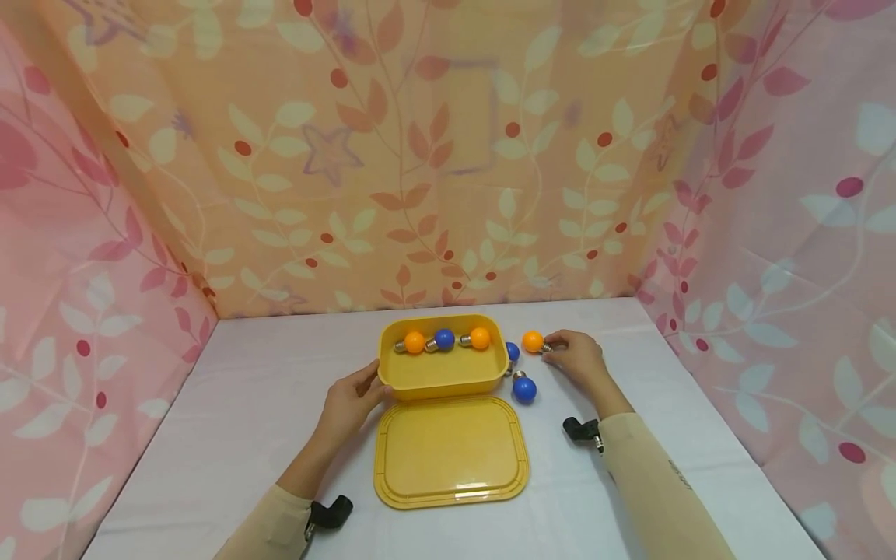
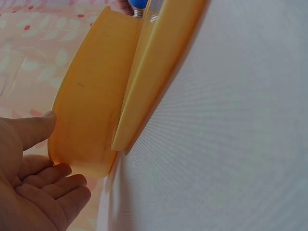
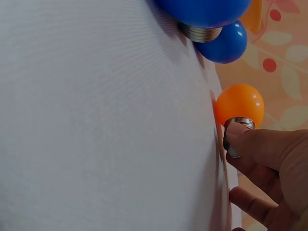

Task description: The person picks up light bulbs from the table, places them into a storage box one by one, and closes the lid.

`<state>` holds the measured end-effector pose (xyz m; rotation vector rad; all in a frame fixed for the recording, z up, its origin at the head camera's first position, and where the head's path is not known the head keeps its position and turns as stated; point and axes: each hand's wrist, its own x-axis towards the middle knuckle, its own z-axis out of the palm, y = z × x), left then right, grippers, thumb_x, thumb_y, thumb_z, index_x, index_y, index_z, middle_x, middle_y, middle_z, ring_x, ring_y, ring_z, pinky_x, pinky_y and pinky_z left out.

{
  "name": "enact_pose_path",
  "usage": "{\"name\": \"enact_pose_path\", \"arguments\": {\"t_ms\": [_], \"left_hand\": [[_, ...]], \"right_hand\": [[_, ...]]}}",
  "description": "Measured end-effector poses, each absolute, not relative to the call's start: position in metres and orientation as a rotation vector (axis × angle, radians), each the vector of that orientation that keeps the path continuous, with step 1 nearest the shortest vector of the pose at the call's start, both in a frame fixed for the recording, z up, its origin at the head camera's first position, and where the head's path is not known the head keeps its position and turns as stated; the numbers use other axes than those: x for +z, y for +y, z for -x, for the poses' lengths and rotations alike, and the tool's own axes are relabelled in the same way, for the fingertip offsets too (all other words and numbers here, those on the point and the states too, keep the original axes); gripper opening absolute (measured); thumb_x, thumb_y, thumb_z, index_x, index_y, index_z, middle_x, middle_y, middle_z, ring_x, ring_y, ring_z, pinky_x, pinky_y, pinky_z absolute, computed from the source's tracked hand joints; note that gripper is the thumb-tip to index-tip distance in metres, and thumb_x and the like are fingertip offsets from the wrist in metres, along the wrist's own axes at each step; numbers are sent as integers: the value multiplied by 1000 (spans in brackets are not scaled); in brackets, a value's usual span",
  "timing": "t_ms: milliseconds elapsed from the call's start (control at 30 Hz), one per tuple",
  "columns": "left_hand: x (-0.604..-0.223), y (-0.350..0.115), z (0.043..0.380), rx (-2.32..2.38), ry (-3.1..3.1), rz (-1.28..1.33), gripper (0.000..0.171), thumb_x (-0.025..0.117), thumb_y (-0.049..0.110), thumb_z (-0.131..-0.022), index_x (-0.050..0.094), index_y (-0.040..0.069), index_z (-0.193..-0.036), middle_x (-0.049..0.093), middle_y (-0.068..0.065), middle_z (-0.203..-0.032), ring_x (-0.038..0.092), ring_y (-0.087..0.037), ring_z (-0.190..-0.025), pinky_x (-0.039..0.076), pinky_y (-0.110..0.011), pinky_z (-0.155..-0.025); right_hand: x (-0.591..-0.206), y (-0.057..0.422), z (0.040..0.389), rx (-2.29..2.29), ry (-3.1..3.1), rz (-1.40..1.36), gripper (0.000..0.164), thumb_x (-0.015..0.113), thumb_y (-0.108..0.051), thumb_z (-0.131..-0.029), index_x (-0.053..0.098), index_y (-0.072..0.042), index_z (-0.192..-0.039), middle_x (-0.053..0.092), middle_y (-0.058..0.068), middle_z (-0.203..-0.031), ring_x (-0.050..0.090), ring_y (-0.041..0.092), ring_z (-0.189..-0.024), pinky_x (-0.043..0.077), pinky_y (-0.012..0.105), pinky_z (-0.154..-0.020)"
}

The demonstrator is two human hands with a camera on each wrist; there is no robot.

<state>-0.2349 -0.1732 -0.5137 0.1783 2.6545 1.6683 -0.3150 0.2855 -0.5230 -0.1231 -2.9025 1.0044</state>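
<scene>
My right hand [image 1: 577, 358] pinches an orange light bulb [image 1: 533, 341] by its metal screw base, thumb on top in the right wrist view. The bulb is at the table surface, right of the yellow box [image 1: 448, 383]. My left hand [image 1: 350, 404] touches the box's left front corner with loose fingers, the thumb at its wall in the left wrist view. Inside the box lie an orange bulb [image 1: 414, 342], a blue bulb [image 1: 444, 339] and another orange bulb [image 1: 479, 337]. Outside its right end are one blue bulb [image 1: 513, 351], partly hidden, and another blue bulb [image 1: 525, 390].
The yellow lid [image 1: 451, 451] lies flat just in front of the box. A white cloth [image 1: 280, 365] covers the table. Patterned curtains [image 1: 420, 155] stand behind and at both sides. A black wrist camera [image 1: 330, 513] sits by the left sleeve, another black camera [image 1: 581, 429] by the right.
</scene>
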Motion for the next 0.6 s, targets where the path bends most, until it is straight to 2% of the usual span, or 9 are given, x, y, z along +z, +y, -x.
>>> {"name": "enact_pose_path", "arguments": {"t_ms": [267,600], "left_hand": [[-513,-173,235,1676,2650,-189,69,77,31,-94,48,12,-154,52,-7,-154,52,-27,-140,49,-41,-108],[-514,-174,235,1651,2664,-189,70,77,32,-94,48,11,-154,52,-6,-154,53,-28,-139,50,-43,-108]], "right_hand": [[-517,289,317,1158,-2866,130,33,79,-28,-91,73,-10,-119,71,15,-121,63,34,-110,50,54,-105],[-488,291,316,1117,-2846,2,38,79,-31,-92,72,-11,-123,71,14,-123,57,38,-124,44,59,-110]]}}
